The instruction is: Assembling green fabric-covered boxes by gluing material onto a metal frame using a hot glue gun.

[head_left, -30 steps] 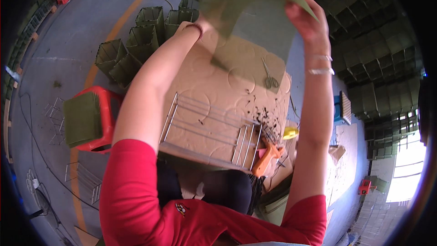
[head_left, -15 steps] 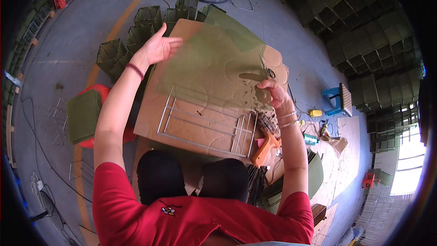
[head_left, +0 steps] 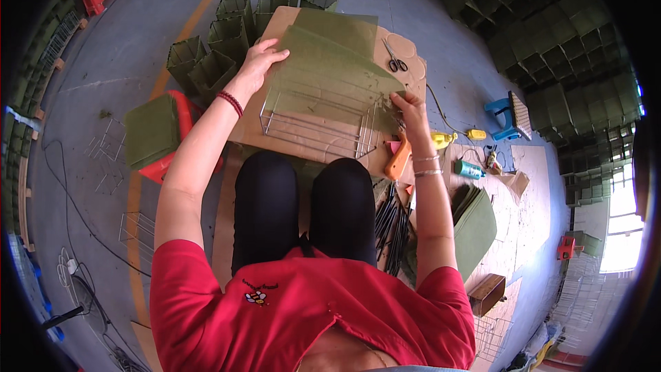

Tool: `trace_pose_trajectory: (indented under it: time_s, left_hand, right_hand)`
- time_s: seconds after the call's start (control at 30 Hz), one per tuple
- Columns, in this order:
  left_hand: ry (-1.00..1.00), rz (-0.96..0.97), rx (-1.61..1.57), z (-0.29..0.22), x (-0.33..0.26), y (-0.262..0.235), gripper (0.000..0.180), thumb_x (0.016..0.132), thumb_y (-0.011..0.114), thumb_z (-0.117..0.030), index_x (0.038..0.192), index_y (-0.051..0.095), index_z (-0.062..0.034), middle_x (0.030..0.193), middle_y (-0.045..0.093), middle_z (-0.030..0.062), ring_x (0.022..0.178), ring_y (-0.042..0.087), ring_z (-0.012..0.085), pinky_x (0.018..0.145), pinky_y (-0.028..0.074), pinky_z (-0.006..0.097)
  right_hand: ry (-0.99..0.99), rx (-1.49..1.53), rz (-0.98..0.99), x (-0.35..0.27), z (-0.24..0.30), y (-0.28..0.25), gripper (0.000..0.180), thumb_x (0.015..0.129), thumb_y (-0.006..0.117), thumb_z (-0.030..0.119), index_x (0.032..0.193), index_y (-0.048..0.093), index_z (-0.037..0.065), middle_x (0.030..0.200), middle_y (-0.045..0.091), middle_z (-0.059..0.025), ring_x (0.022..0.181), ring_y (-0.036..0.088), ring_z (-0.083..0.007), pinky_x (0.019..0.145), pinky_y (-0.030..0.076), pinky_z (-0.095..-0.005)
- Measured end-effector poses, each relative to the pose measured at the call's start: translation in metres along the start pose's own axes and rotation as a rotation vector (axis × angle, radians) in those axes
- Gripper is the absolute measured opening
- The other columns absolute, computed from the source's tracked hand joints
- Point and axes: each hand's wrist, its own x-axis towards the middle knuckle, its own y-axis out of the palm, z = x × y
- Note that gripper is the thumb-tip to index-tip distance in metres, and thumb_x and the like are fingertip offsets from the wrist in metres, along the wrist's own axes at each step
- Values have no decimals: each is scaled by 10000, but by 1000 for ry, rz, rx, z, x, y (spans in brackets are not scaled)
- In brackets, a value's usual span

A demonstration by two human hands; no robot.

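Note:
A see-through green mesh sheet (head_left: 330, 62) is stretched between my two hands above the cardboard-topped work surface. My left hand (head_left: 258, 67) has its left edge near the far corner, the thumb on top and the fingers behind. At its right corner, my right hand (head_left: 413, 111) pinches the sheet between thumb and fingers. Through the mesh shows a rectangular wire frame (head_left: 313, 131), lying on the cardboard (head_left: 275, 24). A second green sheet (head_left: 351, 27) lies flat beyond. An orange-handled glue gun (head_left: 397, 160) rests just below my right hand, partly hidden by it.
Black-handled scissors (head_left: 396, 63) lie on the cardboard's far right. Several green boxes (head_left: 233, 31) stand beyond my left hand. Green sheets (head_left: 151, 131) lie on a red stool (head_left: 184, 114) at left. Black sticks (head_left: 396, 227), a teal bottle (head_left: 469, 169) and a blue stool (head_left: 505, 116) are at right.
My left hand, open before, has closed on the sheet's edge. The blurred, swinging sheet is now spread out over the wire frame. The scissors are uncovered, and my right hand has moved slightly away from me.

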Motion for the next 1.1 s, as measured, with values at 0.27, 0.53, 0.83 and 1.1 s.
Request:
trace_pose_trajectory:
  time_s: [0.27,0.53,0.83,1.1]
  left_hand:
    - [150,-295,482,9,-46,9,466,785,728,-92,1168,545,101,831,653,86,830,613,150,776,470,283]
    - [385,-428,200,26,-23,21,175,828,670,-78,733,623,61,655,501,-51,633,388,53,546,326,254]
    - [109,-437,-79,64,-30,-32,234,780,742,-95,943,682,62,895,688,81,765,625,148,661,488,263]
    - [58,-240,93,-6,-38,-28,168,834,701,-193,887,677,-35,788,659,15,721,611,108,620,485,289]
  right_hand:
    - [-203,-91,-244,-29,-65,23,212,850,688,190,875,631,-13,727,610,17,614,502,-58,544,412,-239]
    - [-538,-184,-425,19,-48,41,217,806,709,136,852,614,-53,693,652,-93,602,566,-143,565,456,-324]
    - [-348,-243,-391,-16,-42,54,198,790,712,141,827,650,-44,668,644,-45,611,563,-112,583,456,-296]
    - [-248,-15,-257,-30,2,57,216,836,698,172,807,659,-39,633,594,14,530,510,-75,489,401,-244]
